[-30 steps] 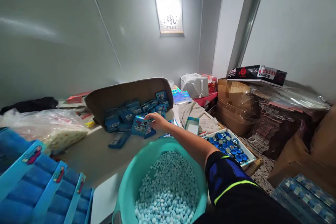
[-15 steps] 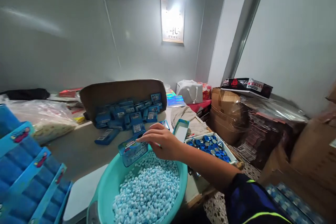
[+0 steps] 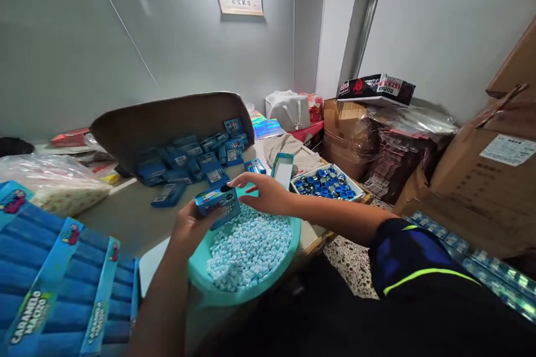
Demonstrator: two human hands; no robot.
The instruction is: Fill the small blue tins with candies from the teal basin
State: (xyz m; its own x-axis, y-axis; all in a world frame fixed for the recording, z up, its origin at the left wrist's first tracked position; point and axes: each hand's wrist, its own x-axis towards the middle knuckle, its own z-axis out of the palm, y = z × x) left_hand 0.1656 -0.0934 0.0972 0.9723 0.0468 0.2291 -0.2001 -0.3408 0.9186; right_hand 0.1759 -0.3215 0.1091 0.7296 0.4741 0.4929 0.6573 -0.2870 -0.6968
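Note:
My left hand (image 3: 190,228) is wrapped round a small blue printed box (image 3: 218,204) that has a dark round opening in its top. The box is held over the near-left part of a turquoise basin (image 3: 293,237) of pale blue and white candies (image 3: 251,248). My right hand (image 3: 266,194) is at the box's right side, thumb and fingers apart, fingertips close by the opening; whether they touch the box is unclear. Beyond the basin, many similar blue boxes (image 3: 209,162) lie in a tipped brown carton (image 3: 167,114).
A white tray of blue caps (image 3: 324,183) and an open turquoise box (image 3: 283,170) stand right of the basin. Blue display boxes (image 3: 62,268) stack at the left, beside a plastic bag (image 3: 54,175). Brown cartons (image 3: 486,178) stand at the right.
My left hand has come into view and holds the blue box, which is now more upright. My right hand's fingers have moved off its top edge. The view has tilted down and shifted right.

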